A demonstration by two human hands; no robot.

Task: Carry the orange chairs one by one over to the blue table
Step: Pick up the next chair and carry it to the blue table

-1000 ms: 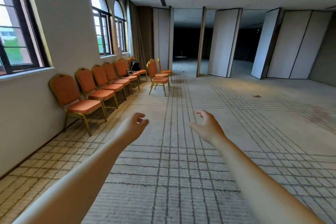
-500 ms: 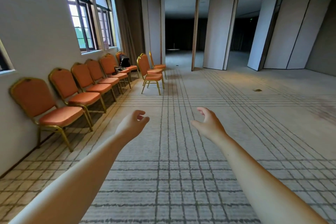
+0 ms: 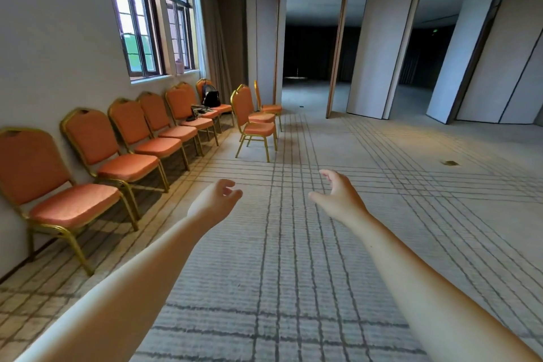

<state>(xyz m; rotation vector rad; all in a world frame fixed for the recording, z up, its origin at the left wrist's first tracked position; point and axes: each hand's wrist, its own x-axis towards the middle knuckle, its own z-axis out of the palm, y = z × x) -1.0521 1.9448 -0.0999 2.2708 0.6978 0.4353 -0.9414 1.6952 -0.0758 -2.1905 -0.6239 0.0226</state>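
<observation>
Orange chairs: matt woven cloth upholstery on glossy gold metal frames. Floor beneath chairs: rough, matt carpet.

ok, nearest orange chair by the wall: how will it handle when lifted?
The nearest orange chair probably lifts as one stiff piece, given its gold frame. Its tall back over thin legs suggests it could tip backward if pushed high. The carpet would likely grip the legs, so sliding looks harder than carrying.
</observation>
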